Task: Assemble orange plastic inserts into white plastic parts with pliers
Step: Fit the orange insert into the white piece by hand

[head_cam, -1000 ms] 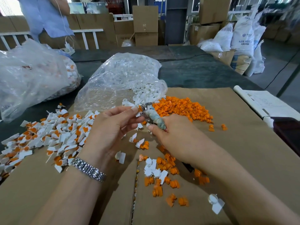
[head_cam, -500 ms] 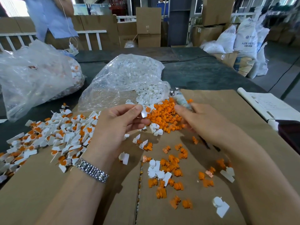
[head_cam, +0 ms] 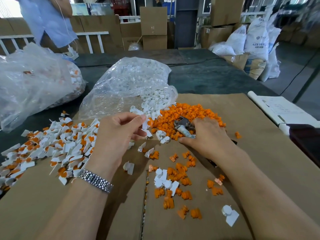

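Nearest the person, flattened cardboard (head_cam: 52,205) covers the work surface, with a seam running toward the hands; loose orange inserts (head_cam: 180,175) and a few white parts (head_cam: 162,177) lie scattered along it below the right hand, and one white part (head_cam: 230,216) sits apart, nearer still. Bare cardboard lies open to the right of that hand, out to a white sheet (head_cam: 284,110) at the sheet's far right edge.

The left hand (head_cam: 114,141), a metal watch (head_cam: 95,181) at its wrist, pinches a small white part (head_cam: 145,122) between thumb and fingertips, held just above the table. It is flat-tabbed with a round collar. Left of this grip spreads a pile of assembled pieces (head_cam: 52,146), white with orange showing in each.

The right hand (head_cam: 209,137) curls round the pliers (head_cam: 184,126), whose metal head points toward the left hand's pinch, close to it but apart. Just beyond the pliers lies the heap of orange inserts (head_cam: 190,113), and beyond the left grip an open clear bag (head_cam: 128,85) spills white parts (head_cam: 155,101). A second clear bag (head_cam: 34,84) sits far left. Past these runs dark tabletop (head_cam: 207,77), then stacked cartons (head_cam: 153,26) and white sacks (head_cam: 256,42).
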